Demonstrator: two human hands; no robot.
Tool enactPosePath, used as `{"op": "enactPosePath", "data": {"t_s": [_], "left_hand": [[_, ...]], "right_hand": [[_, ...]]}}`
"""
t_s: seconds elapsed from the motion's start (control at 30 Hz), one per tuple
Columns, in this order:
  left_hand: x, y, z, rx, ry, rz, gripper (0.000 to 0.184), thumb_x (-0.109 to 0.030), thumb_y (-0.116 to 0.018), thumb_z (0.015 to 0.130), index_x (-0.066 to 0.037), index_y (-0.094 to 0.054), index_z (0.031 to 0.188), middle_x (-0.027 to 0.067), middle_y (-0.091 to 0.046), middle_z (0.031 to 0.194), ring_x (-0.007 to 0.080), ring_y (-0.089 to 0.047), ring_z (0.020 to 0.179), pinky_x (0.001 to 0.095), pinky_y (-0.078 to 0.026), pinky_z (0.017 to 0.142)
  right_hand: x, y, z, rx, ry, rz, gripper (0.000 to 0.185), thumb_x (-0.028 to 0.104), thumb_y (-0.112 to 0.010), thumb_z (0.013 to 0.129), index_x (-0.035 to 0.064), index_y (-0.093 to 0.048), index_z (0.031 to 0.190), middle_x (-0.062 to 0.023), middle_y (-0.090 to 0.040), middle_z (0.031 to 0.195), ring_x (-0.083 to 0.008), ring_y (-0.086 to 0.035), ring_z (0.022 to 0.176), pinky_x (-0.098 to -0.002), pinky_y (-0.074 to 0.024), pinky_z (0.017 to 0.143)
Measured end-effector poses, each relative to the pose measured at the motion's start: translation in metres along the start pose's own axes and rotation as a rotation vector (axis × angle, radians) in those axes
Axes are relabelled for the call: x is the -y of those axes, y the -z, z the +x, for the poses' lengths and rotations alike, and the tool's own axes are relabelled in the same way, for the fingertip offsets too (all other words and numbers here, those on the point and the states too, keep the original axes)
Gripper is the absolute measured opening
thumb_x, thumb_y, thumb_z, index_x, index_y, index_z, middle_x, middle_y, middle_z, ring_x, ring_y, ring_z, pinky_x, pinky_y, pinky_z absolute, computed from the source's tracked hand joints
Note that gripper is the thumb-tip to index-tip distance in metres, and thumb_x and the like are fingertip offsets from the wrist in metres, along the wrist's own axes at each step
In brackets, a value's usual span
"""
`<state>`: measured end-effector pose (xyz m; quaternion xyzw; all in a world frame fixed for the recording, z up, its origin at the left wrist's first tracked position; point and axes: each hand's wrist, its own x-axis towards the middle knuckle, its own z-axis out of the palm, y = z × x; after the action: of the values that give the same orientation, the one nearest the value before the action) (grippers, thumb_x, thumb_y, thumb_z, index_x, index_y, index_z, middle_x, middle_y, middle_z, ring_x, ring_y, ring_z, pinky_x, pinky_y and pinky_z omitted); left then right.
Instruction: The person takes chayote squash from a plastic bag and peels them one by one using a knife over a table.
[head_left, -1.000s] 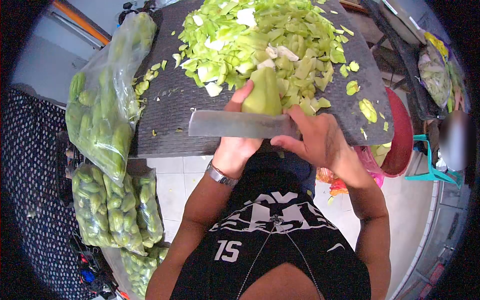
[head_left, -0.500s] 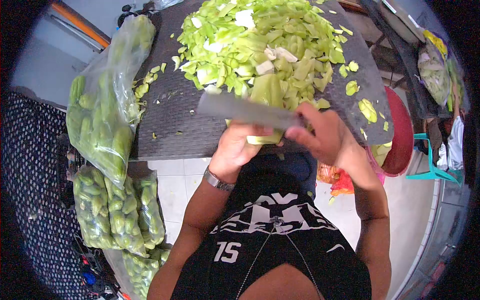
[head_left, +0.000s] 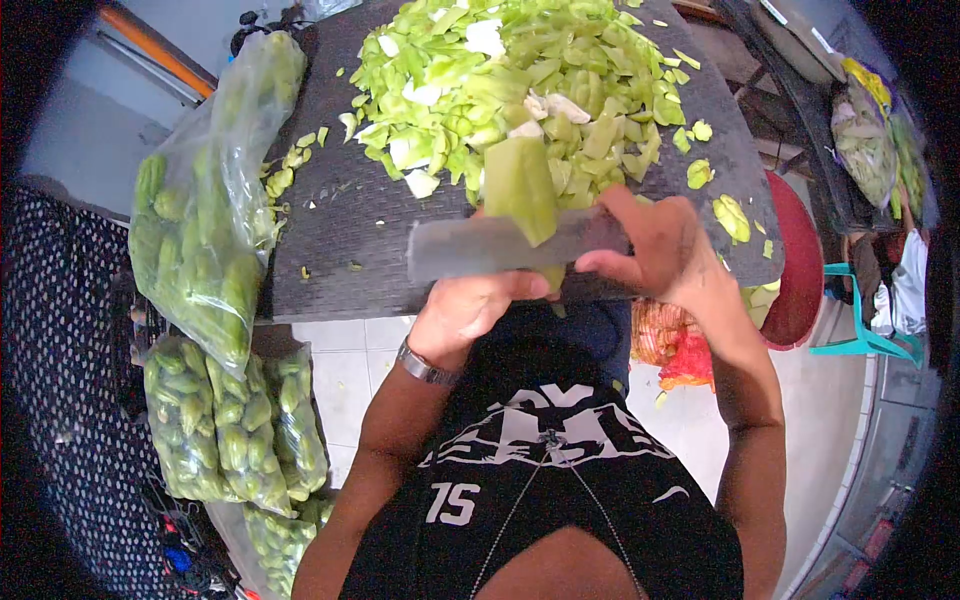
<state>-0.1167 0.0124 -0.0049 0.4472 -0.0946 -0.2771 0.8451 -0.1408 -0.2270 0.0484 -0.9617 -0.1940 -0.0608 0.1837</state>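
Observation:
My left hand (head_left: 470, 305), with a metal watch at its wrist, is closed on a pale green vegetable, partly hidden behind the blade. A broad green piece (head_left: 520, 185) stands up at the blade, over the table's near edge. In my right hand (head_left: 650, 240) is the handle of a wide knife (head_left: 465, 248), its blade pointing left and blurred by motion. Beyond both hands a large heap of cut green pieces (head_left: 540, 75) with a few white bits covers the dark textured table (head_left: 350, 230).
Clear bags of green vegetables lie on the table's left (head_left: 205, 210) and below it (head_left: 235, 420). A red tub (head_left: 795, 260), a red net bag (head_left: 685, 360) and a teal stool (head_left: 865, 340) are at the right. Loose slices lie near the table's right edge.
The knife swung and tilted, then came back nearly level, lower than a second ago. My left hand moved slightly down and left. The green vegetable has shifted, with a broad piece now over the blade.

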Motion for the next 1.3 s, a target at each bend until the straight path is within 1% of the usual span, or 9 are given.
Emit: {"op": "enactPosePath", "data": {"t_s": [0.2,0.37,0.47,0.57,0.77,0.97,1.17,1.27,1.3], "left_hand": [[-0.007,0.001,-0.001,0.120,0.070,-0.122,0.067,-0.002,-0.072,0.068,0.003,-0.051,0.132,0.0148,-0.064,0.112,0.0267,-0.068,0.099,0.0355,-0.059,0.065],[-0.008,0.006,-0.002,0.040,0.161,-0.096,0.067,-0.005,-0.075,0.069,0.002,-0.052,0.132,0.0123,-0.065,0.103,0.0238,-0.068,0.092,0.0346,-0.058,0.063],[-0.009,0.002,0.002,-0.074,0.150,0.056,0.068,-0.006,-0.078,0.069,0.001,-0.052,0.132,0.0098,-0.065,0.103,0.0211,-0.068,0.089,0.0331,-0.058,0.063],[-0.014,-0.001,0.006,-0.070,0.128,0.168,0.067,-0.005,-0.081,0.069,0.001,-0.052,0.130,0.0080,-0.066,0.104,0.0183,-0.067,0.088,0.0310,-0.057,0.065],[-0.008,-0.003,-0.002,-0.105,-0.022,0.471,0.067,0.003,-0.079,0.072,-0.001,-0.050,0.132,0.0064,-0.065,0.106,0.0150,-0.066,0.086,0.0291,-0.056,0.068],[-0.026,-0.006,-0.014,-0.008,0.090,0.193,0.065,-0.002,-0.077,0.075,-0.002,-0.050,0.135,0.0055,-0.062,0.108,0.0165,-0.065,0.091,0.0327,-0.057,0.079],[-0.015,-0.002,0.005,-0.198,0.034,-0.145,0.053,-0.021,-0.065,0.091,0.000,-0.050,0.137,0.0144,-0.065,0.120,0.0270,-0.066,0.106,0.0431,-0.054,0.094],[-0.019,-0.003,0.013,-0.291,0.003,-0.227,0.052,-0.030,-0.062,0.094,-0.001,-0.052,0.136,0.0166,-0.066,0.122,0.0316,-0.066,0.108,0.0458,-0.054,0.095],[-0.019,-0.002,0.017,-0.316,-0.014,-0.246,0.051,-0.031,-0.060,0.095,-0.001,-0.053,0.135,0.0164,-0.066,0.122,0.0316,-0.066,0.109,0.0458,-0.054,0.094]], "right_hand": [[-0.039,0.001,0.000,-0.051,-0.161,-0.096,0.055,0.051,-0.074,0.085,0.0062,-0.056,0.112,-0.0245,-0.060,0.068,-0.0478,-0.064,0.074,-0.0519,-0.0489,0.062],[-0.086,-0.012,0.002,-0.115,-0.488,0.152,0.040,0.038,-0.057,0.104,-0.0006,-0.060,0.091,-0.0262,-0.058,0.073,-0.0393,-0.056,0.065,-0.0439,-0.0449,0.063],[-0.066,-0.019,0.002,0.036,-0.593,0.272,0.052,0.051,-0.055,0.101,0.0004,-0.063,0.091,-0.0296,-0.063,0.082,-0.0500,-0.063,0.087,-0.0512,-0.0493,0.071],[-0.008,-0.008,0.000,0.100,-0.485,0.319,0.049,0.049,-0.058,0.099,0.0005,-0.061,0.108,-0.0292,-0.065,0.083,-0.0482,-0.066,0.084,-0.0525,-0.0516,0.072],[0.018,-0.011,-0.002,0.018,0.044,0.150,0.056,0.059,-0.061,0.093,0.0042,-0.055,0.101,-0.0241,-0.066,0.074,-0.0472,-0.067,0.071,-0.0540,-0.0527,0.062],[-0.044,-0.003,-0.006,-0.119,-0.350,0.024,0.054,0.055,-0.059,0.097,0.0016,-0.055,0.101,-0.0189,-0.058,0.061,-0.0399,-0.061,0.056,-0.0449,-0.0486,0.052],[-0.025,-0.014,-0.012,0.359,-0.816,1.862,0.069,0.073,-0.036,0.099,0.0066,-0.056,0.095,0.0037,-0.036,0.050,-0.0059,-0.034,0.030,-0.0248,-0.0315,0.031],[-0.005,-0.024,-0.009,0.346,-0.929,1.692,0.067,0.072,-0.041,0.098,0.0071,-0.057,0.099,-0.0031,-0.041,0.050,-0.0140,-0.043,0.033,-0.0323,-0.0408,0.036],[0.001,-0.034,-0.008,0.095,-0.691,1.329,0.064,0.069,-0.046,0.097,0.0062,-0.057,0.099,-0.0075,-0.047,0.052,-0.0206,-0.049,0.038,-0.0363,-0.0435,0.039]]}}
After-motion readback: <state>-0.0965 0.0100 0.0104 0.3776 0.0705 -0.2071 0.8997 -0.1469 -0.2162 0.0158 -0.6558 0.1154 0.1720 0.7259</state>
